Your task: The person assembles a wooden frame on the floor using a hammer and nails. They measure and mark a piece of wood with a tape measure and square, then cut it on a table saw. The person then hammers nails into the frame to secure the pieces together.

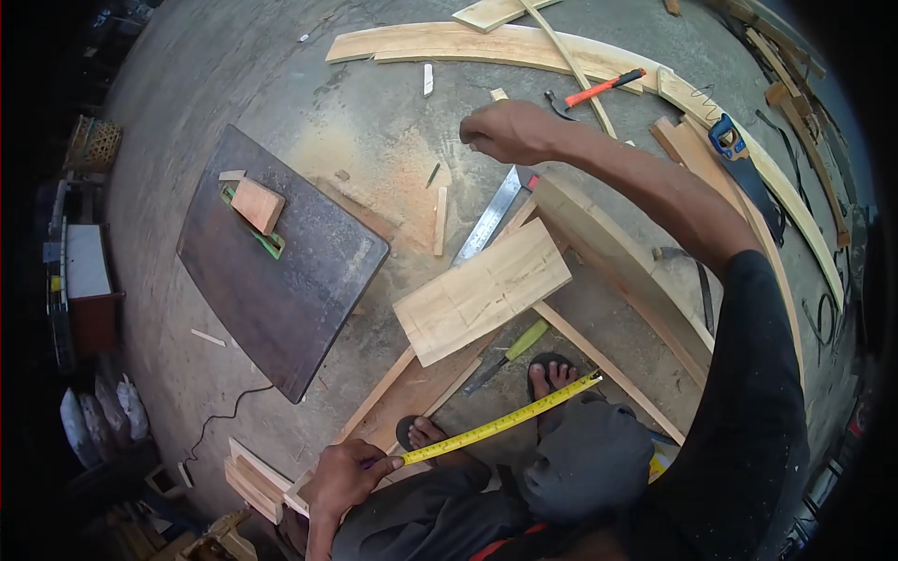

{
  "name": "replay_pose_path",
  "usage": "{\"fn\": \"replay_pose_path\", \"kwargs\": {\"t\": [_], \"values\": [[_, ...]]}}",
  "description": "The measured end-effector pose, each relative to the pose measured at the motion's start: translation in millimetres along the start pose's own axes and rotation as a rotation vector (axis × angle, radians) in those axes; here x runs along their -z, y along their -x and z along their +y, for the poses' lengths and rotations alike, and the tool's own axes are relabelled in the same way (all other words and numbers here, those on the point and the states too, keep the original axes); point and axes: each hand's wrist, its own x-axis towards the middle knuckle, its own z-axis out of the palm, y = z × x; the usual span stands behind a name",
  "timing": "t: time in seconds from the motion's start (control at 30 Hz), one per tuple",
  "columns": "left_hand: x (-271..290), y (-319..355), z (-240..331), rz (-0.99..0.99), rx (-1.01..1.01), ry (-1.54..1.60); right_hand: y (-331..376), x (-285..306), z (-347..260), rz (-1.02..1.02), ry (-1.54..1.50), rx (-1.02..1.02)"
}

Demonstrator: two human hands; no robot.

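Observation:
My left hand [344,477], low in the view, is closed on a tape measure [500,426]. Its yellow blade is drawn out to the right, over my feet; the case is mostly hidden. Stretched far forward, my right hand [510,133] hangs over the floor with curled fingers; whatever they may hold is hidden. A pencil [432,175] lies below and left of it, close to a thin wood strip [441,222]. A metal square [491,215] extends from beyond a pale board [482,292], which rests across a wooden frame [388,397]. Beneath the board's near edge is a green-handled chisel [526,341].
A dark slab [281,271] at left carries a wood block [257,206]. Sawdust [374,168] covers the floor beyond. A hammer [599,90], a blue-handled handsaw [739,154] and long curved planks [468,42] lie at far right. A cable [220,416] runs along the left.

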Motion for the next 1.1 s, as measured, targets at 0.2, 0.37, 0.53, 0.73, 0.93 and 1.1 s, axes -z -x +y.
{"fn": "replay_pose_path", "kwargs": {"t": [0.2,0.37,0.53,0.73,0.93,1.1], "values": [[-47.1,-22.5,-12.5,0.246,-0.076,0.050,-127.8,-145.1,56.9,-0.441,0.477,0.340],[-71.5,-54.9,-10.5,0.367,-0.131,0.216,-133.5,-163.4,72.3,-0.403,0.415,0.520],[-75.7,-91.4,21.7,0.300,-0.090,0.127,-119.2,-167.3,66.6,-0.532,0.474,0.324],[-105.8,-93.5,50.1,-0.063,0.121,0.289,-78.0,-58.5,43.5,-0.195,0.277,0.161],[-147.0,-90.9,51.9,-0.207,-0.034,0.269,115.8,77.1,-56.7,0.140,-0.170,-0.244],[-158.7,-113.0,40.8,-0.168,-0.110,0.232,308.2,25.7,-92.2,0.684,-0.833,-0.428]]}}
